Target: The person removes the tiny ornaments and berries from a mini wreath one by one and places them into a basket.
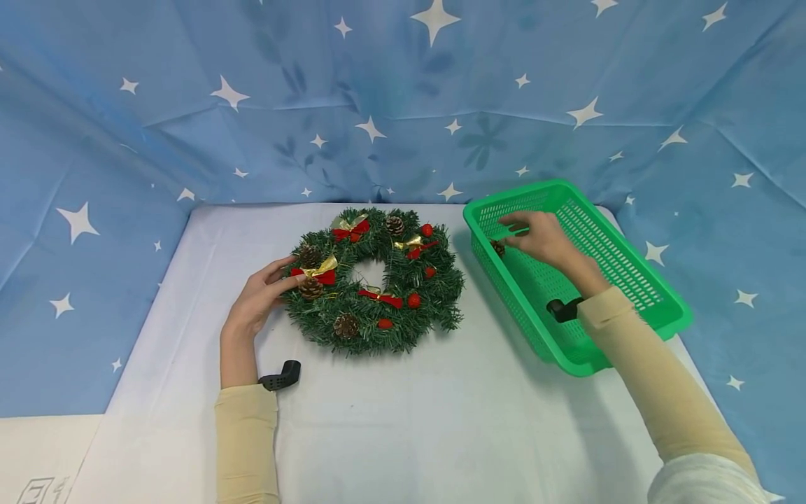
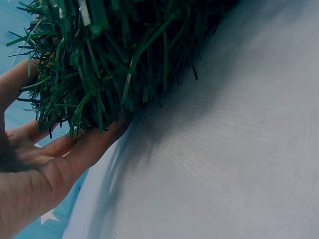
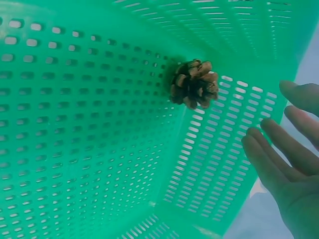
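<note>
A green artificial wreath (image 1: 326,318) lies on the table, set with pine cones, red berries and red-and-gold bows. My left hand (image 1: 257,297) grips its left edge, the thumb over the top near a bow (image 1: 323,274). In the left wrist view, fingers (image 2: 92,147) reach beneath the green tinsel. On the right stands a green plastic basket (image 1: 620,255). My right hand (image 1: 543,239) hovers over its far left part, fingers loosely extended and holding nothing. A single brown pine cone (image 3: 194,84) sits in a corner of the basket, apart from the fingertips in the right wrist view.
A white cloth covers the table (image 1: 409,420). Blue fabric (image 1: 403,91) with white stars hangs behind and along both sides. The basket's raised perforated walls surround the pine cone. Black wrist cameras (image 1: 281,376) stick out beside both wrists.
</note>
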### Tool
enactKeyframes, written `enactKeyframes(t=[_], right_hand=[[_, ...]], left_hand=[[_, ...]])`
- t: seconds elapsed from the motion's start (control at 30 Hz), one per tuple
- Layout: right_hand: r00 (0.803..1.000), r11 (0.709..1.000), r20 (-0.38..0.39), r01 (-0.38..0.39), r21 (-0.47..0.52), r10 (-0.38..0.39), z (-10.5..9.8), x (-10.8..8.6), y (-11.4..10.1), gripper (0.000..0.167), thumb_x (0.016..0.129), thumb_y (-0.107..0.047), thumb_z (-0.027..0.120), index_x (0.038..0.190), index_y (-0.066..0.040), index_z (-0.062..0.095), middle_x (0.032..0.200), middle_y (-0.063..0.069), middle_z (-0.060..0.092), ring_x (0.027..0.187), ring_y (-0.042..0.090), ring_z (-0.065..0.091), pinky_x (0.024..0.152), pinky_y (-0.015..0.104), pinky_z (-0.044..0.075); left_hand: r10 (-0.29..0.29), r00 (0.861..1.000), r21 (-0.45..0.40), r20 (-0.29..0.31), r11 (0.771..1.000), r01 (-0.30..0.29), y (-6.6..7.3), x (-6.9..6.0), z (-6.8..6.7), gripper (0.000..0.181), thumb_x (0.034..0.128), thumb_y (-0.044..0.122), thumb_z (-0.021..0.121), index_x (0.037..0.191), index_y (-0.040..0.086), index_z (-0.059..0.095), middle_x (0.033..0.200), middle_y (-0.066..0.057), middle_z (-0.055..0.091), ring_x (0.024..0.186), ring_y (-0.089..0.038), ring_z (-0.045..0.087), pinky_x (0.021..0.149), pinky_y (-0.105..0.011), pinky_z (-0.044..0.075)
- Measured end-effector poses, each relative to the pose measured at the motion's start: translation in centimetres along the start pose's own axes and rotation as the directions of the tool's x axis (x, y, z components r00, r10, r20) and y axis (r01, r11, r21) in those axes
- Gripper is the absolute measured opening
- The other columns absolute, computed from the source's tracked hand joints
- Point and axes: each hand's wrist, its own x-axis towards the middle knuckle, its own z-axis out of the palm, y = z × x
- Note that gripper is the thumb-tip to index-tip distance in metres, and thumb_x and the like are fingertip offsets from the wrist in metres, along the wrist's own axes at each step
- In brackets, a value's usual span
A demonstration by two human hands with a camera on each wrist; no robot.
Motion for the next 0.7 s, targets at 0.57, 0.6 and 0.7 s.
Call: enactKeyframes(t=[0.57,0.6,0.7], right_hand=[[0.988,0.992,-0.087,0.127,0.018,-0.125,-0.6,-1.5,-2.3,0.040,0.095,-0.012,0.075,0.133,0.000,0.067,0.132,0.023,0.066,0.119,0.045,0.062,0.099,0.056,0.051],[0.988,0.991,-0.090,0.129,0.018,-0.127,-0.6,-1.6,-2.4,0.040,0.095,-0.012,0.076,0.132,0.000,0.067,0.132,0.023,0.066,0.120,0.044,0.063,0.099,0.056,0.051],[0.989,0.992,-0.086,0.126,0.026,-0.124,-0.8,-1.8,-3.1,0.041,0.095,-0.012,0.075,0.133,-0.001,0.066,0.133,0.023,0.065,0.121,0.045,0.061,0.100,0.056,0.050]], left_hand=[[-0.004,1.000,0.009,-0.005,1.000,0.004,0.0,0.0,0.0,0.074,0.1019,0.032,0.067,0.164,0.016,0.030,0.173,-0.013,0.010,0.159,-0.034,0.014,0.098,-0.041,0.044],[-0.005,1.000,0.008,-0.006,1.000,0.005,0.0,0.0,0.1,0.074,0.1017,0.032,0.067,0.164,0.016,0.030,0.173,-0.013,0.010,0.159,-0.034,0.014,0.098,-0.042,0.044],[-0.003,1.000,-0.003,-0.003,1.000,0.003,0.0,-0.1,0.1,0.074,0.1018,0.032,0.067,0.164,0.015,0.030,0.173,-0.013,0.011,0.159,-0.034,0.013,0.101,-0.046,0.042]])
